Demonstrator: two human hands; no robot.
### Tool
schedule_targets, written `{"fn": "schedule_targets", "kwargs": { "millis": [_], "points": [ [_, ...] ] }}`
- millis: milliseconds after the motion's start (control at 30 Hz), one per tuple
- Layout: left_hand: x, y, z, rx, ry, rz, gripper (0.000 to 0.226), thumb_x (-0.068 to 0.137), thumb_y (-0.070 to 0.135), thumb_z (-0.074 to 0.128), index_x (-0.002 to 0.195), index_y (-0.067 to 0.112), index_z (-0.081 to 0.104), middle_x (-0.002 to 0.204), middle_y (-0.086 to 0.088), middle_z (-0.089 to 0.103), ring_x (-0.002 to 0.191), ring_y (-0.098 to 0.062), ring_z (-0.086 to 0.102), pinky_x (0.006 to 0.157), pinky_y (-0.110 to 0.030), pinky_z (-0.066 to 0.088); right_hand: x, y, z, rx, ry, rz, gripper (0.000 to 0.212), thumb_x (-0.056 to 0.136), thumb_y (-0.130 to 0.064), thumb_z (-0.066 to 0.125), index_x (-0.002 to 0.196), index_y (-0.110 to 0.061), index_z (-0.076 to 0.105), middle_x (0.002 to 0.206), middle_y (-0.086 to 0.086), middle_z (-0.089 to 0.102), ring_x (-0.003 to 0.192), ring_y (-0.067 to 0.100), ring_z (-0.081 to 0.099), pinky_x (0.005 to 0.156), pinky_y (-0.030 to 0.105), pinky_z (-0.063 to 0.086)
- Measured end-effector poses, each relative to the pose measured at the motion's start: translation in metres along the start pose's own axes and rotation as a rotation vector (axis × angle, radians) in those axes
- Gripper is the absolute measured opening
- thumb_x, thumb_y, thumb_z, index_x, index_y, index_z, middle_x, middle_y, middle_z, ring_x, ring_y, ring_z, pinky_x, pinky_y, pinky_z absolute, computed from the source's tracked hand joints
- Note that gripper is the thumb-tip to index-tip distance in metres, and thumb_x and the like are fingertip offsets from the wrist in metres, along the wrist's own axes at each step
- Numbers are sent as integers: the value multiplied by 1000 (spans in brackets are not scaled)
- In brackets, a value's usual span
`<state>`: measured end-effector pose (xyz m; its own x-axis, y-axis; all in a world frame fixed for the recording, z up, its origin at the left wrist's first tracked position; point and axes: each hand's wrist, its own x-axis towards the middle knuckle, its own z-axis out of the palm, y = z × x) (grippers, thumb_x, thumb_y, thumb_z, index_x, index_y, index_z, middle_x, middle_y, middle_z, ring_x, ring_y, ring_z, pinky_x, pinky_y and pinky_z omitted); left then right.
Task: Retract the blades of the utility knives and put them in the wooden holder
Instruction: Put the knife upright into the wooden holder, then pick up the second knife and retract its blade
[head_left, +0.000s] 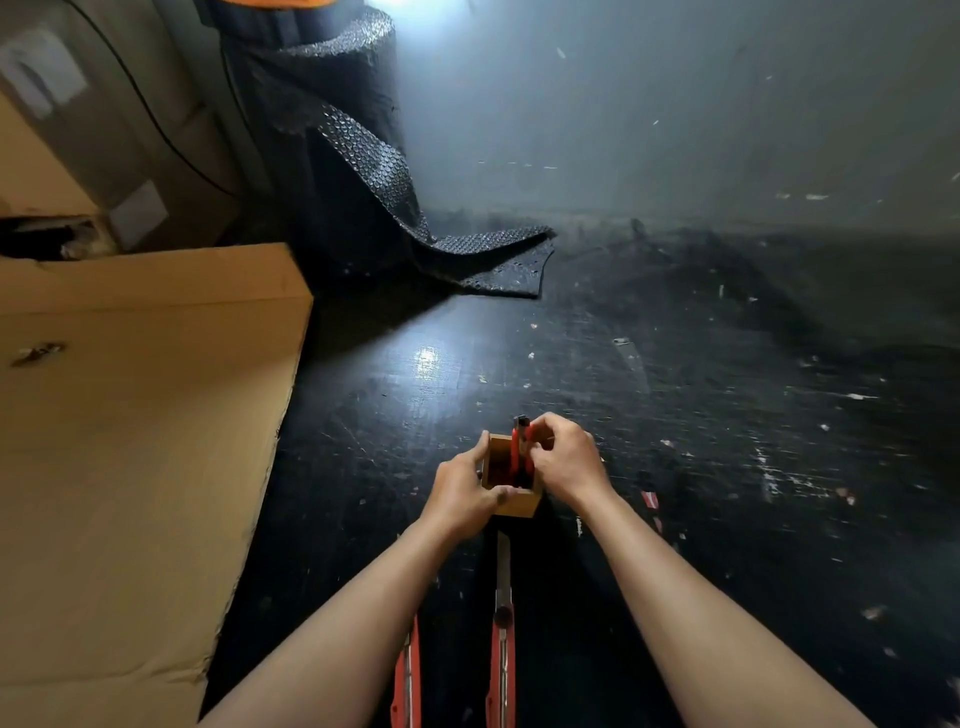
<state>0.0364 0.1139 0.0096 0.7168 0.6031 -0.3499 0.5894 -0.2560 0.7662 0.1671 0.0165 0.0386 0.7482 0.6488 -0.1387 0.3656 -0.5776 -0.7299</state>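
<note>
Right hand (563, 460) fingers pinch the upright red knife (519, 449) inside the holder (514, 506), which the left hand (462, 496) grips; its long axis points down.

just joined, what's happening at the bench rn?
A person is loading red utility knives into a small wooden holder. The left hand steadies the holder while the right hand lowers one knife in upright. Two more knives lie on the dark surface nearer the person; the middle one's blade is out.
</note>
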Motion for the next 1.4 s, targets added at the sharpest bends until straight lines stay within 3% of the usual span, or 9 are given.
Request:
{"fn": "schedule_targets", "kwargs": {
  "millis": [200, 367, 633, 800, 900, 1000, 1200, 1300, 1400],
  "points": [
    [0, 2, 0, 43, 22, 7, 96, 82, 30, 85, 161, 22, 31, 140, -12, 65, 129, -22, 61, 105, -29, 48, 3, 1, 3, -55, 15, 0, 10, 87, -13, 64, 90, -21, 69, 90, 1, 72, 82, 19, 65, 70, 36, 56],
    [-1, 3, -1, 37, 24, 3, 96, 82, 30, 85, 161, 22, 32, 140, -12, 65, 128, -24, 62, 106, -32, 50, 4, -1, 3, -61, 29, 9, 11, 88, -14, 63, 94, -21, 69, 93, 1, 71, 86, 20, 66, 74, 40, 58],
    [-16, 10, -6, 26, 108, 17, 93, 83, 26, 85, 159, 12, 34, 148, -15, 60, 133, -29, 60, 109, -39, 51, -11, -6, -13, -84, 82, -36, 35, 88, -19, 71, 122, -12, 64, 114, 5, 70, 102, 21, 65, 86, 37, 56],
    [-44, 8, -9, 16, 184, 48, 75, 86, 18, 82, 152, 8, 48, 148, -14, 60, 135, -28, 58, 109, -34, 48, -40, -7, -18, -141, 77, -30, 24, 90, -21, 67, 113, -17, 66, 111, 3, 70, 100, 21, 66, 83, 37, 56],
    [-65, 1, -5, 36, 194, 30, 69, 87, 18, 82, 149, 10, 52, 143, -12, 64, 130, -26, 61, 110, -35, 49, -65, -1, -12, -166, 32, 1, 16, 89, -23, 63, 104, -21, 66, 106, 1, 70, 95, 20, 66, 81, 40, 57],
    [-87, -9, 3, 60, 174, 15, 55, 88, 15, 79, 140, 12, 60, 128, -6, 70, 119, -22, 66, 94, -24, 47, -93, 8, 1, -172, -23, 41, 17, 89, -25, 64, 105, -23, 66, 104, 0, 70, 94, 18, 66, 81, 40, 57],
    [-121, -44, 30, 126, 36, -118, 61, 86, 21, 81, 142, 17, 57, 134, -3, 68, 123, -20, 65, 103, -38, 55, -149, 36, 38, -209, -192, 165, 38, 90, -27, 66, 127, -22, 61, 119, 2, 67, 106, 18, 65, 89, 39, 56],
    [-134, -59, 47, 99, -37, -149, 58, 87, 16, 80, 141, 11, 59, 131, -6, 71, 122, -20, 67, 103, -33, 55, -177, 51, 53, -193, -275, 197, 37, 91, -25, 66, 127, -19, 62, 114, 2, 69, 98, 16, 66, 80, 31, 56],
    [-142, -71, 63, 9, -84, -192, 40, 90, 11, 76, 129, 12, 68, 119, -3, 76, 111, -16, 72, 95, -33, 60, -198, 62, 64, -115, -325, 232, 28, 92, -23, 64, 120, -22, 67, 100, -5, 69, 82, 6, 65, 73, 27, 56]
  ]
}}
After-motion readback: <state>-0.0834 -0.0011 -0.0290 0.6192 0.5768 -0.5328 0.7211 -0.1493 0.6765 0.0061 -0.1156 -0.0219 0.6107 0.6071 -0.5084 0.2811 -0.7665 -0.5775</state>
